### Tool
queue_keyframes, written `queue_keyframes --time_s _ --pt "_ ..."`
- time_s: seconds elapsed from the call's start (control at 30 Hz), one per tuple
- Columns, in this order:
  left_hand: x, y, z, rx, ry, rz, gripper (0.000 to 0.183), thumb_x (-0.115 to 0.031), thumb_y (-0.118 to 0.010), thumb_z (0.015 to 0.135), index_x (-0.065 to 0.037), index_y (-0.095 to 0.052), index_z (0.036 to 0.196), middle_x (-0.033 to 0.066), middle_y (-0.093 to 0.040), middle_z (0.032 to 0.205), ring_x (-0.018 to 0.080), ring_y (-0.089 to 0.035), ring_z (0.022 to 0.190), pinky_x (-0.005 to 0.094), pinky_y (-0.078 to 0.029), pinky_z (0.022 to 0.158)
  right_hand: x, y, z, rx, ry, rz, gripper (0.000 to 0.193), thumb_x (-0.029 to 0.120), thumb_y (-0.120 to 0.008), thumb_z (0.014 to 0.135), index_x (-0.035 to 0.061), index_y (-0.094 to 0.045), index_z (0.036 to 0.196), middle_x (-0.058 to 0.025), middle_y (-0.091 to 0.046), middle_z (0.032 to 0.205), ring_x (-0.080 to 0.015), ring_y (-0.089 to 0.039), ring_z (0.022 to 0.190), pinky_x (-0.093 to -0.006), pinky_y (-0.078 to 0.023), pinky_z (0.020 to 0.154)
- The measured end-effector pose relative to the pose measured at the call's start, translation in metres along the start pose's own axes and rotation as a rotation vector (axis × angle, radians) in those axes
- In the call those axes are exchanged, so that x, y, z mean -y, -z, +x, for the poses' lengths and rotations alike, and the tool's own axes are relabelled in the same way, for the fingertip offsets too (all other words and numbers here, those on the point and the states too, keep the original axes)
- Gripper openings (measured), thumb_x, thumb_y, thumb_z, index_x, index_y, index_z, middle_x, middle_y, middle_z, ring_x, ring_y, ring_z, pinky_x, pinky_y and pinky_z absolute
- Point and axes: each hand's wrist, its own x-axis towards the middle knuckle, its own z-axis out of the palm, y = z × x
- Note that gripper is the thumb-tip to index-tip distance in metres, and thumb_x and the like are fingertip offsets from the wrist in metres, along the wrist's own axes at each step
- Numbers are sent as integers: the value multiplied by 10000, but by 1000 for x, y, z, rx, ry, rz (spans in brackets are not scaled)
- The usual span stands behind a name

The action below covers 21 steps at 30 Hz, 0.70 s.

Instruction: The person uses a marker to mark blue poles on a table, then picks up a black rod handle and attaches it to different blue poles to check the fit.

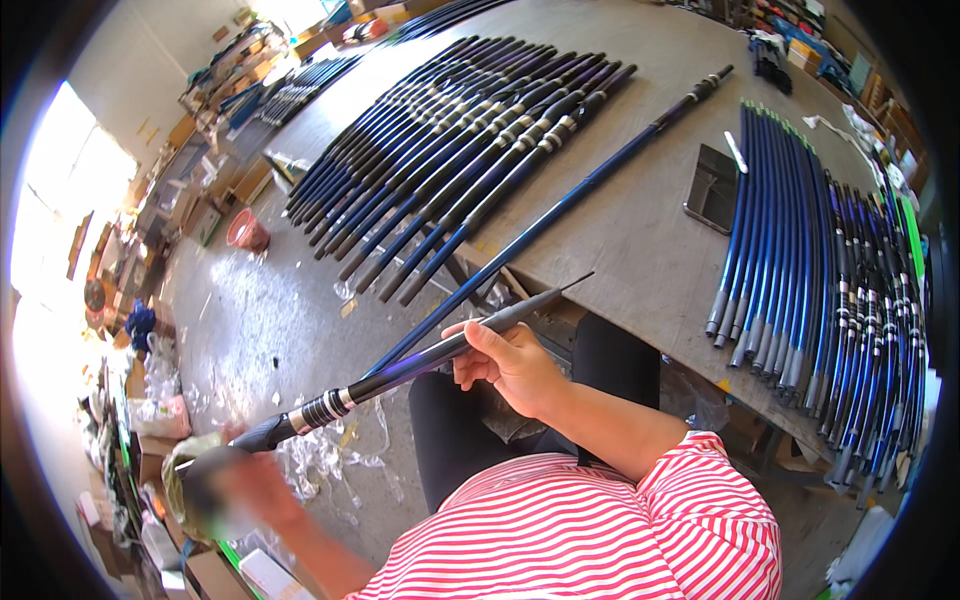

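A dark telescopic fishing rod (405, 367) slants across my lap, its thin tip pointing up to the right over the table edge. My right hand (515, 365) is closed around its upper part, thumb along the top. Near the thick black butt grip (262, 434) is my left hand (255, 492), smeared, so its fingers cannot be made out. Beside it is a dark rounded shape (205, 488), too blurred to name. Behind the held rod, a long blue rod (580, 195) lies across the table edge, its lower end sticking out past it.
Several dark rods (470, 130) lie in a row on the grey table (640, 120). To the right are a phone (712, 188), several blue rod sections (780, 240) and more rods (870, 320). A red bucket (247, 232) and plastic scraps (345, 465) are on the floor.
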Motion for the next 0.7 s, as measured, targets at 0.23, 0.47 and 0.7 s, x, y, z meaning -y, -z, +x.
queue_keyframes --time_s 0.23,0.47,0.7 --pt "88 -53 -22 -66 69 213 380 -197 -543 885 16 -425 1176 251 -486 1162 336 -519 1078 426 -526 838 -19 1 -8 62 6 -15 429 291 -547 886 13 -436 1194 -113 -594 927 -181 -605 838 -306 -509 735" --pt "51 -24 -29 -175 88 213 358 -181 -507 902 42 -422 1169 258 -488 1169 324 -528 1072 440 -508 865 9 42 -12 -35 308 -42 686 370 -568 855 58 -223 1360 -199 -481 1211 -258 -541 1054 -390 -448 897" --pt "34 -17 -29 -128 141 53 366 -185 -485 915 73 -418 1166 259 -490 1167 329 -535 1059 462 -491 883 21 46 -8 266 68 -411 716 470 -626 776 22 -397 1287 -176 -585 1085 -246 -571 1019 -361 -468 861"
